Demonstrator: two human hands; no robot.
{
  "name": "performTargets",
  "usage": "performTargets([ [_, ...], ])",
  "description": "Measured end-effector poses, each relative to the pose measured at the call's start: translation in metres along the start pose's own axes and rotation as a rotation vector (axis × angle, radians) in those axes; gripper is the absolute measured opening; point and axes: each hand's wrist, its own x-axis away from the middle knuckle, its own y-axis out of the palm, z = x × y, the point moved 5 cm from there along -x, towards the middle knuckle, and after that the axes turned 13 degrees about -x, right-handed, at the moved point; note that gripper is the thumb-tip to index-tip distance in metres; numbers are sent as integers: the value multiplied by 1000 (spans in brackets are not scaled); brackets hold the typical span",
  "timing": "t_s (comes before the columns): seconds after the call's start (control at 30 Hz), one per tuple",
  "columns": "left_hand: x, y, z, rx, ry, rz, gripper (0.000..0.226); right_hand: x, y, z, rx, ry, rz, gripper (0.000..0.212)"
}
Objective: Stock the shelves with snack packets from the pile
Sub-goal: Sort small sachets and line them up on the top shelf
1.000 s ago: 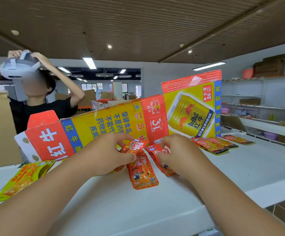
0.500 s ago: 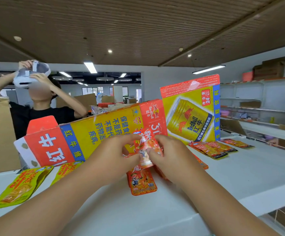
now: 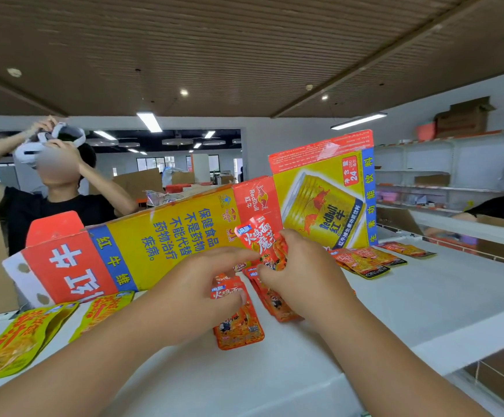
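Right hand (image 3: 302,281) pinches a red snack packet (image 3: 259,239) upright, in front of the Red Bull carton (image 3: 160,242).
Left hand (image 3: 202,284): thumb on the top edge of a flat red packet (image 3: 238,323) lying on the white shelf (image 3: 425,296), fingers reaching to the raised one – can't tell if it's gripping. Yellow packets (image 3: 13,341) lie far left, orange packets (image 3: 362,261) in a row to the right.
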Motion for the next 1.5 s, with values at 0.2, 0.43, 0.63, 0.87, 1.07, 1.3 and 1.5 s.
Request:
performTargets([
  [0.2,0,-3,-8,-60,-96,19,54,-25,-40,39,177,118,16,37],
  [0.43,0,2,-15,-77,-198,6,56,-18,-40,77,292,320,-84,44],
  [0.63,0,5,-19,-41,-228,-16,55,-13,-35,79,360,315,-160,36],
  [0.87,0,6,-21,-58,-243,-32,57,-9,-33,84,378,359,-235,38],
  [1.07,0,5,-20,-84,-255,-64,56,-11,-33,88,405,362,-243,39],
  [1.3,1,5,-17,-77,-256,-90,56,-11,-33,90,411,384,-256,42],
  [1.5,2,5,-17,-78,-251,-102,56,-11,-32,89,426,408,-293,43],
])
